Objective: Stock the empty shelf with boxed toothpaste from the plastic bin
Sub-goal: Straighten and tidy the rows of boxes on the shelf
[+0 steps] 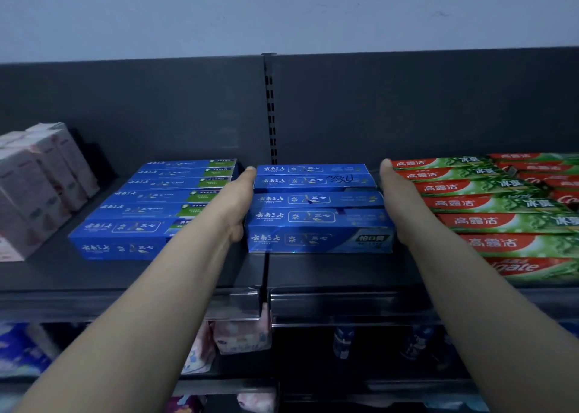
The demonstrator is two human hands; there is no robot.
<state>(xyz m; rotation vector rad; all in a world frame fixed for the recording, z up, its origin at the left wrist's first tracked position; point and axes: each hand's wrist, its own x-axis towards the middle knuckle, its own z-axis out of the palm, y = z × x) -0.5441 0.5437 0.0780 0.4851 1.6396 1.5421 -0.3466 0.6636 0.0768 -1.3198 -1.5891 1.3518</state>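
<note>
A block of several blue toothpaste boxes (316,207) lies flat on the dark top shelf (313,271), in the middle. My left hand (239,198) is pressed flat against the block's left side, fingers stretched toward the back. On the block's right side my right hand (396,193) is pressed flat the same way. The two palms squeeze the block between them. The plastic bin is out of view.
Another group of blue toothpaste boxes (150,207) lies left of my left arm. Red-and-green toothpaste boxes (501,205) fill the shelf on the right. White-pink boxes (37,180) stand at far left. The lower shelves hold packets and bottles (343,340).
</note>
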